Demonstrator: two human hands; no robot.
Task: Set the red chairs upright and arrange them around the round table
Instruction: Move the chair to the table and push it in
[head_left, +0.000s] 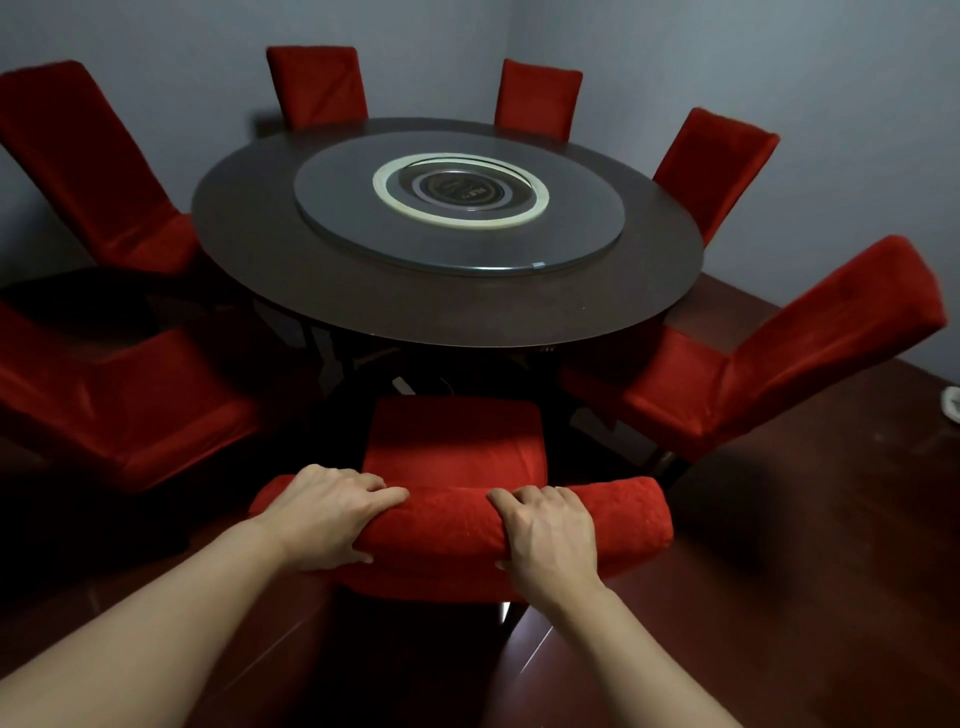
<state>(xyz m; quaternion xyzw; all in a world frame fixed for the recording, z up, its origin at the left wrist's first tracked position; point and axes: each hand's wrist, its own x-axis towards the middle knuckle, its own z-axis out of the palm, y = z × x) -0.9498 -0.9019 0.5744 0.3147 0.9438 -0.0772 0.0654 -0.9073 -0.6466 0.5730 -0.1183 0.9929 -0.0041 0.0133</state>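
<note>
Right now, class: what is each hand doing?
Left hand: grips the top of the nearest red chair's backrest.
Right hand: grips the same backrest.

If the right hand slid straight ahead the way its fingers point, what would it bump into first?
Probably the seat of the chair the right hand grips. The fingers curl over the backrest toward it; the round table lies beyond, though depth is unclear.

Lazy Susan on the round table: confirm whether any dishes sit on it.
No, the lazy Susan on the round table holds no dishes, only its central ring.
</note>
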